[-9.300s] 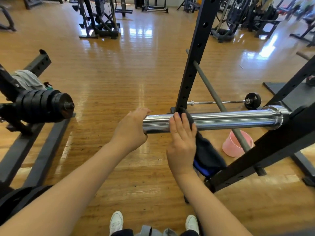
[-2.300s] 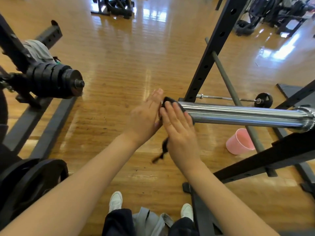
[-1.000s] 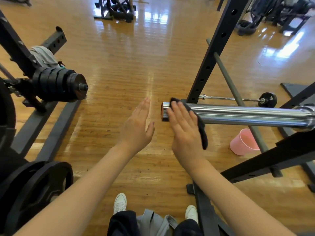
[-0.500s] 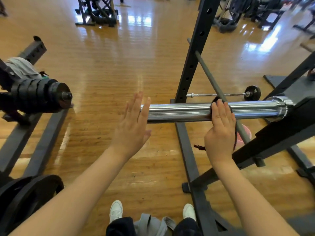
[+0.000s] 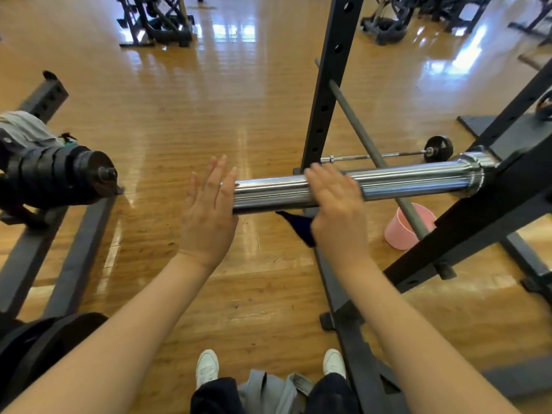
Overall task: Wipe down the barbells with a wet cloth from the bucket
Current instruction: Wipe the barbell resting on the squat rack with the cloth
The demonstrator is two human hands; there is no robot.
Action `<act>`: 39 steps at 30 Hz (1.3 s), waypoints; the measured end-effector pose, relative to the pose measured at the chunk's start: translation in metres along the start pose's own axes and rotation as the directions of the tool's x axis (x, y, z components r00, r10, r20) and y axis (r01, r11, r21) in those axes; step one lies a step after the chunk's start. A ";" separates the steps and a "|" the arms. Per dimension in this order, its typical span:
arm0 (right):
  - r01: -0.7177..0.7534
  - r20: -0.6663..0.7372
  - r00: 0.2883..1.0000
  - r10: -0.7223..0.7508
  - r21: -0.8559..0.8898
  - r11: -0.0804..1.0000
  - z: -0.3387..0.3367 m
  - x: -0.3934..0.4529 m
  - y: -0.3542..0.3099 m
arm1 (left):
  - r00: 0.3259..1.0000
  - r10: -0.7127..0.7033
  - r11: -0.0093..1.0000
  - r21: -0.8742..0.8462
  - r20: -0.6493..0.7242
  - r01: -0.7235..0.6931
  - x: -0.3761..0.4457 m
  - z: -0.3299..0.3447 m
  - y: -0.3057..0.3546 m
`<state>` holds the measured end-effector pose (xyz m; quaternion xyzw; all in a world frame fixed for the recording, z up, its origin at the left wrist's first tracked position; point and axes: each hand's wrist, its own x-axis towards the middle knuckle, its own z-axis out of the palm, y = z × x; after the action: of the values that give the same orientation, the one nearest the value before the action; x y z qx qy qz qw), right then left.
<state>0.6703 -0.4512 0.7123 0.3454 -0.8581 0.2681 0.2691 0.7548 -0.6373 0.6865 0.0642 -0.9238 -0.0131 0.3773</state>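
Barbell (image 5: 418, 180) on rack | your right hand (image 5: 334, 201) presses cloth (image 5: 298, 227) on it, grip blurred, apparently flat | left hand (image 5: 209, 210) open at bar's end | risk: cloth slips off.

A glossy wooden plank floor (image 5: 185, 121) fills the room, catching bright patches of light at 12 and 1 o'clock. A black perforated rack upright (image 5: 328, 85) rises at 12 o'clock, its slanted brace (image 5: 478, 219) at 3 o'clock. Stacked black weight plates (image 5: 56, 174) sit on a second rack at 9 o'clock. Dark exercise machines (image 5: 158, 22) stand far off at 11 and 1 o'clock
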 end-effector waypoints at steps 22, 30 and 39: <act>-0.177 -0.174 0.967 0.184 0.056 0.983 -0.007 -0.004 0.041 | 0.924 -0.053 0.981 -0.152 0.379 0.119 0.028 -0.032 0.002; -0.074 -0.132 0.987 0.088 0.102 0.992 0.041 -0.016 -0.073 | 0.779 -0.128 0.849 -0.338 0.614 0.406 0.045 -0.049 -0.004; 0.024 -0.035 0.999 -0.020 0.109 0.994 0.036 -0.022 -0.066 | 0.670 -0.157 0.847 -0.250 0.726 0.469 0.003 -0.058 -0.041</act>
<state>0.7226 -0.5049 0.6904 0.3646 -0.8336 0.3175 0.2673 0.7979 -0.6773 0.7274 0.1347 -0.9448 -0.2987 0.0084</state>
